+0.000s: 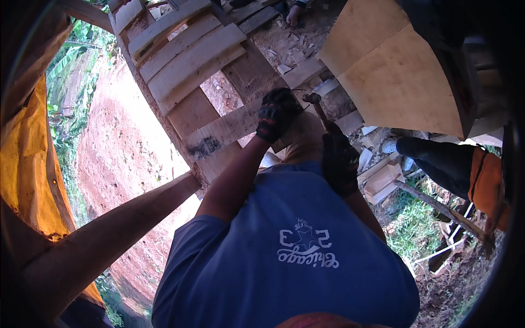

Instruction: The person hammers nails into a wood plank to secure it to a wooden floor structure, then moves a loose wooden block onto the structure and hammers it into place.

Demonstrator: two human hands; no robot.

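One hammer (319, 111) is in play, its metal head up near the middle of the view, its handle running down into the right hand (339, 163). That hand, in a dark glove, is wrapped tight round the handle. The hammer head sits just above the near end of a weathered plank (227, 128) that crosses the wooden frame.

Left hand (276, 113), gloved too, rests on that plank just left of the hammer head, fingers curled down against the wood. Whether it pinches a nail cannot be told; anything that small is hidden under the glove.

Step in hand, as I judge it: nailing the plank to the frame, with the left hand steadying and the right ready to strike. The next move would call for a short, square blow, with the left fingers clear of the head's path. The footing looks high above ground, so balance matters.

Outward: more pale planks (186, 54) lie side by side farther up the frame. A round log beam (109, 229) slants in from lower left. Large plywood sheets (399, 82) stand at upper right. Below left, red bare earth (120, 147); an orange tarp (27, 164) at the left edge. Another person's dark-trousered leg (437, 158) shows at right, well apart from the hands.
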